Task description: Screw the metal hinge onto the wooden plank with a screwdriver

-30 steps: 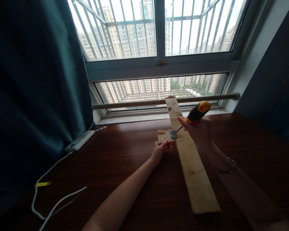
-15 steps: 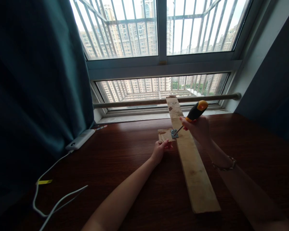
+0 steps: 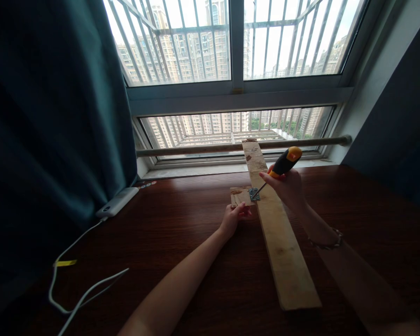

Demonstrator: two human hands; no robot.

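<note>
A long pale wooden plank [image 3: 282, 242] lies on the dark wooden table [image 3: 182, 242], running from the window rail toward me. A small wooden block [image 3: 238, 196] sits against its left side, joined by a small metal hinge [image 3: 254, 194]. My right hand [image 3: 285, 186] is closed around a screwdriver [image 3: 283, 163] with a black and orange handle; its tip rests on the hinge. My left hand [image 3: 233, 218] presses on the near edge of the small block, fingers curled on it.
A white power bank [image 3: 117, 202] lies at the left by the dark teal curtain [image 3: 52, 121], with a white cable [image 3: 80, 280] trailing toward me. A metal rail [image 3: 196, 148] runs along the barred window. A blue wall stands at the right.
The screwdriver handle has shifted slightly in my right hand, as if turned. Both hands and the wood stay in place; the view has drifted a little.
</note>
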